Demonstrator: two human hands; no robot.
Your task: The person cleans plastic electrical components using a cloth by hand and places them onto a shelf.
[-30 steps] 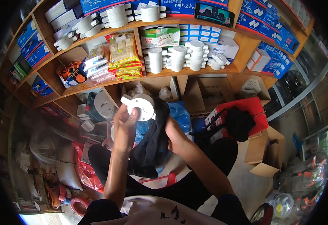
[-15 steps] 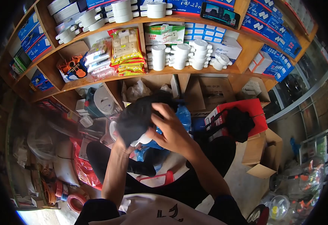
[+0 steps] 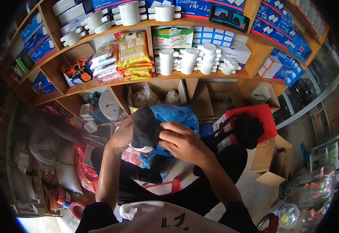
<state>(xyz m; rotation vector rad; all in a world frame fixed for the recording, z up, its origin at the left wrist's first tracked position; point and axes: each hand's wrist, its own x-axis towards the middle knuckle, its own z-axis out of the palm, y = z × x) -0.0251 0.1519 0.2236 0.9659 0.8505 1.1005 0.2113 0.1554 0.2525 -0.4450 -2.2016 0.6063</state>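
A bunched black cloth (image 3: 145,126) is held up between my two hands, above my lap. Under its lower edge shows part of a white plastic piece (image 3: 143,149); the cloth and fingers hide the rest, so its kind is unclear. My left hand (image 3: 122,136) is closed around the white piece from the left, against the cloth. From the right, my right hand (image 3: 185,143) pinches the cloth with bent fingers. Just behind them lies a blue plastic bag (image 3: 179,115).
White round junction boxes (image 3: 189,60) stand in stacks on the wooden shelf ahead, beside yellow packets (image 3: 134,54). A phone (image 3: 229,18) leans on the upper shelf. To the right are a red box (image 3: 268,118) with a black item on it and an open carton (image 3: 274,163).
The cloth has drawn into a smaller bunch and shifted toward me, uncovering more of the blue bag. My right hand's fingers, spread before, now close on it. My left hand has risen slightly.
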